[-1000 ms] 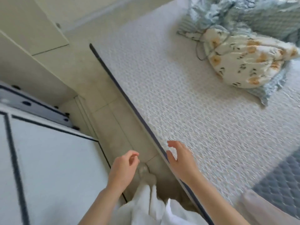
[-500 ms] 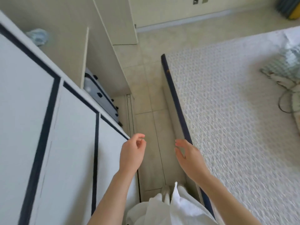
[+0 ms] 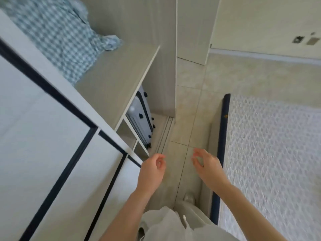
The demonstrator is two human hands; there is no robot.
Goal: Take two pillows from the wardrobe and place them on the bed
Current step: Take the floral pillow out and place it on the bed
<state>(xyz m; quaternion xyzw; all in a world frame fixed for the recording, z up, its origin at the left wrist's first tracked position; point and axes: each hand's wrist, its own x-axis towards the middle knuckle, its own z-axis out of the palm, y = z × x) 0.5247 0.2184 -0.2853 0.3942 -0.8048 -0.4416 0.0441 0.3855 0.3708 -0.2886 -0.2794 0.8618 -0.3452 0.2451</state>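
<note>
A blue-and-white checked pillow (image 3: pixel 57 40) lies on a shelf (image 3: pixel 118 79) inside the open wardrobe at the upper left. My left hand (image 3: pixel 152 169) hovers below it by the edge of the white sliding door (image 3: pixel 52 153), fingers loosely curled and empty. My right hand (image 3: pixel 206 164) floats over the floor between wardrobe and bed, fingers apart, holding nothing. The bed (image 3: pixel 278 153) with its white textured cover and dark blue edge fills the right side. No pillow on the bed is in view.
A pale blue suitcase (image 3: pixel 140 117) stands in the wardrobe's lower compartment under the shelf. A narrow strip of beige tiled floor (image 3: pixel 187 119) runs between wardrobe and bed. My white clothing shows at the bottom.
My view has swung left from the bed to the wardrobe, so the pillows lying on the bed have left the frame and the checked pillow on the shelf has appeared. Both hands stay empty.
</note>
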